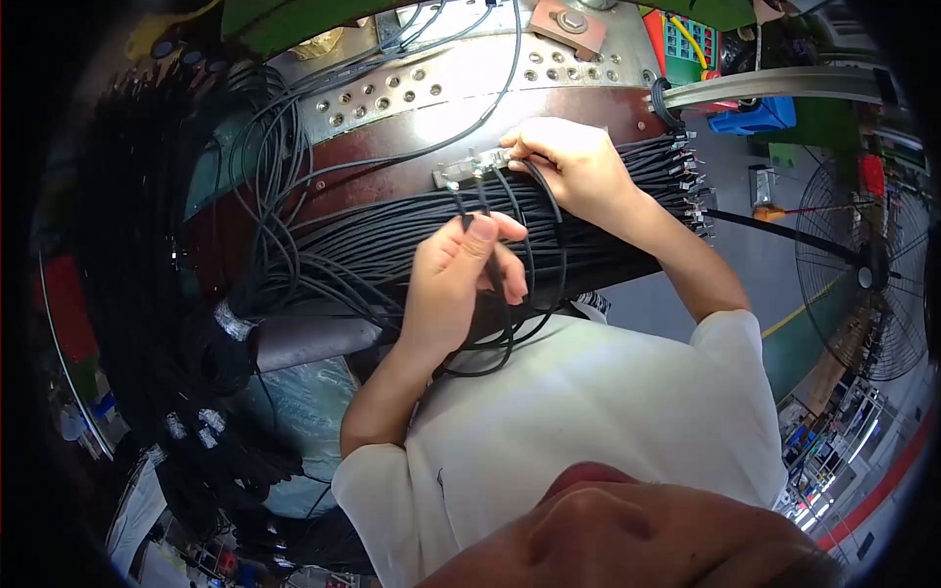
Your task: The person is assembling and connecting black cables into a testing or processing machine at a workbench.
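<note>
My left hand [446,274] is closed, with thumb and fingers pinching black cables [465,207] whose small bright ends point up toward a small metal fixture [451,174]. My right hand [580,169] is closed at the right end of that fixture. Its fingertips press on a black cable [556,201] that loops down toward my shirt, and the fingers partly hide its end. Beneath both hands, a thick bundle of black cables [363,240] lies across the bench, with metal connector ends [690,176] at its right.
Behind the fixture is a perforated metal plate [392,90] with a loose cable across it. Dense black cables [127,245] hang at the left. On the right are a curved metal bar [774,86], a blue tool [753,118] and a black fan [863,274].
</note>
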A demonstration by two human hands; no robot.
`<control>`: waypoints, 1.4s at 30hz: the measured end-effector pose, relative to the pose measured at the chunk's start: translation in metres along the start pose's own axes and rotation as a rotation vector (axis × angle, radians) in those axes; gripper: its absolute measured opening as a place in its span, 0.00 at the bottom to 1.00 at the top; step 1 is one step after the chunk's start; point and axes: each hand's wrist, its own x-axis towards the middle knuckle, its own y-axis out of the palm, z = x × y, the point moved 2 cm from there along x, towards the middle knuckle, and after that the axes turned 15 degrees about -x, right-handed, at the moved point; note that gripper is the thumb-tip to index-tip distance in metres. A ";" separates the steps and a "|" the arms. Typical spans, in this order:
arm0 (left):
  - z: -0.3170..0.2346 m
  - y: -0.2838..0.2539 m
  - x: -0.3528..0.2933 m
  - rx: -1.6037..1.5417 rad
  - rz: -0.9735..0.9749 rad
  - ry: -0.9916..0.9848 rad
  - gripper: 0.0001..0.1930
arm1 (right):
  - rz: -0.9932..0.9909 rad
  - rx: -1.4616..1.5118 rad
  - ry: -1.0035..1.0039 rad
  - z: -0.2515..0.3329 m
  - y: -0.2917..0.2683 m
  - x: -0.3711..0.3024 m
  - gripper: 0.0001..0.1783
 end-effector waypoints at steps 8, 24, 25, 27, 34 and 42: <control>0.007 0.003 0.013 -0.054 0.005 -0.067 0.19 | -0.067 -0.304 -0.225 0.007 -0.022 0.005 0.14; -0.005 0.022 0.022 -0.067 0.172 -0.272 0.22 | -0.077 0.010 0.050 -0.029 -0.013 -0.018 0.07; 0.001 0.021 0.026 -0.093 0.182 -0.303 0.21 | -0.078 0.008 0.054 -0.029 -0.014 -0.019 0.07; 0.007 0.021 0.030 -0.154 0.224 -0.318 0.21 | -0.044 0.031 0.046 -0.029 -0.015 -0.021 0.07; 0.009 0.020 0.036 -0.164 0.246 -0.307 0.20 | -0.052 0.043 0.031 -0.034 -0.014 -0.018 0.06; 0.007 0.023 0.040 -0.183 0.254 -0.354 0.20 | -0.188 -0.120 -0.049 -0.026 -0.030 -0.023 0.09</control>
